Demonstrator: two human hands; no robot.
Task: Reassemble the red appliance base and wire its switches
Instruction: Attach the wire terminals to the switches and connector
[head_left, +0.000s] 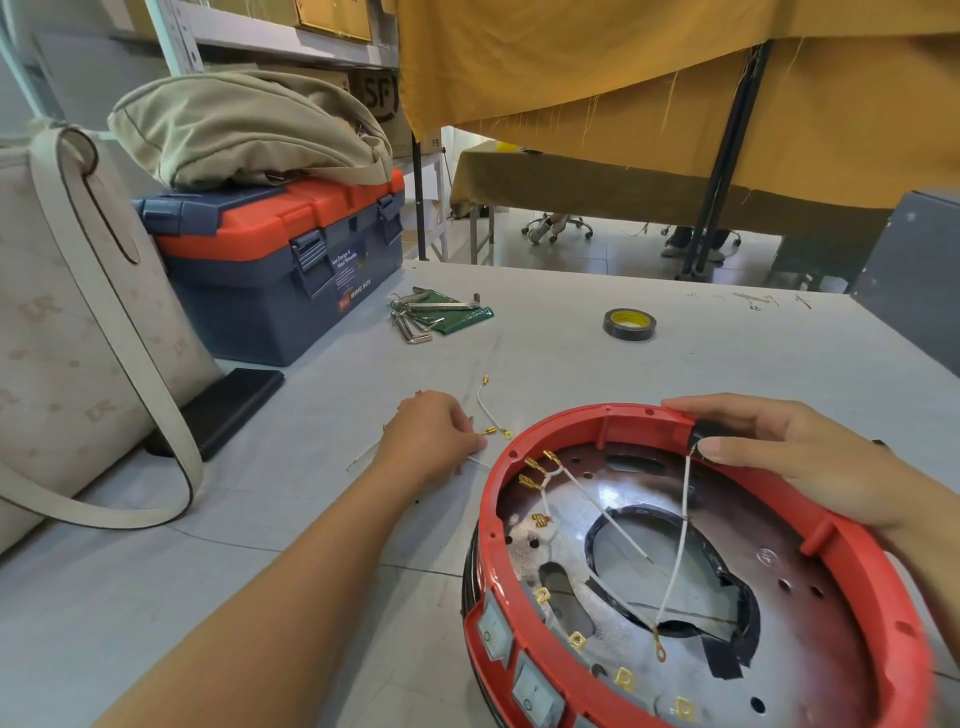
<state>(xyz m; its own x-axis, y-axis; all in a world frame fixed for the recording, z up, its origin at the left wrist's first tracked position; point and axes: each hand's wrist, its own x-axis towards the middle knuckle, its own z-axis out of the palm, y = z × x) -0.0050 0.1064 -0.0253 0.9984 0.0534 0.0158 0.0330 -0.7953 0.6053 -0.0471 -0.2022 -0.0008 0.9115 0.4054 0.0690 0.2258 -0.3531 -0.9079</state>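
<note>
Red plastic nearest: appliance base (852, 551) upturned on grey table (675, 353), rocker switches (535, 688) set in near wall, brass spade terminals (623, 678) bare along inner rim, white wires (675, 561) crossing shiny metal floor. Right hand (789, 447) gripping far rim, thumb over black grommet (704, 434) where one white lead enters, fingers curled round edge. Left hand (431, 436) just left of base and beyond its left rim, fingertips closed down on table at small brass connector; pinching it or only touching, probably pinching, hard to tell from behind knuckles. Loose white jumper wire (488, 410) just ahead of those fingertips, long axis running away and slightly left, ring lug at near end beside base rim. Left hand clearly nearer to it; likely next: lift, carry right into base. Farther off: hex keys (421, 317), tape roll (629, 323), toolbox (280, 254).
</note>
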